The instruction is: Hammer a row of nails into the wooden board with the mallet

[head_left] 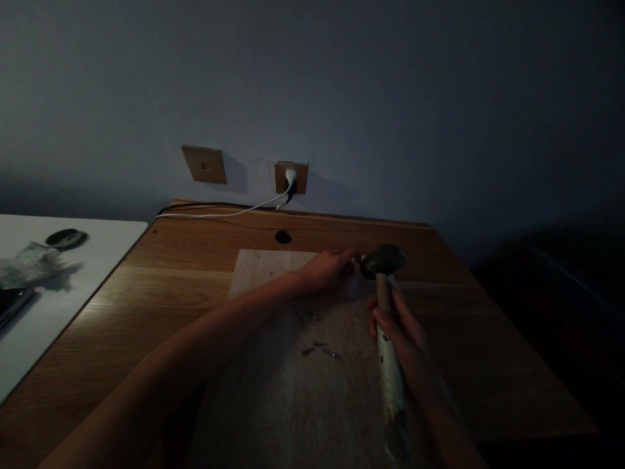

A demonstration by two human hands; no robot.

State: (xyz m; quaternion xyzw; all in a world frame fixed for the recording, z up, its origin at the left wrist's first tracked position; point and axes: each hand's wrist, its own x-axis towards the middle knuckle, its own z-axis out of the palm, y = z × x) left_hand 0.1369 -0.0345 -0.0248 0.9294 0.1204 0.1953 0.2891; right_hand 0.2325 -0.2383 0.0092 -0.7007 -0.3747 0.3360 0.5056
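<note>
A pale wooden board [273,384] lies on a brown wooden desk [170,280]. My right hand [398,329] is wrapped round the worn wooden handle of a hammer [385,306], whose dark head hovers near the board's far edge. My left hand [327,269] reaches across the board, fingers pinched together just left of the hammer head; what they pinch is too small to make out. Several small dark nails [319,348] lie loose on the board between my arms.
A wall socket [291,177] with a white plug and cable sits behind the desk, beside a blank wall plate [204,163]. A cable hole [282,236] is in the desk's back. A white table [58,286] with clutter stands at left. The right is dark.
</note>
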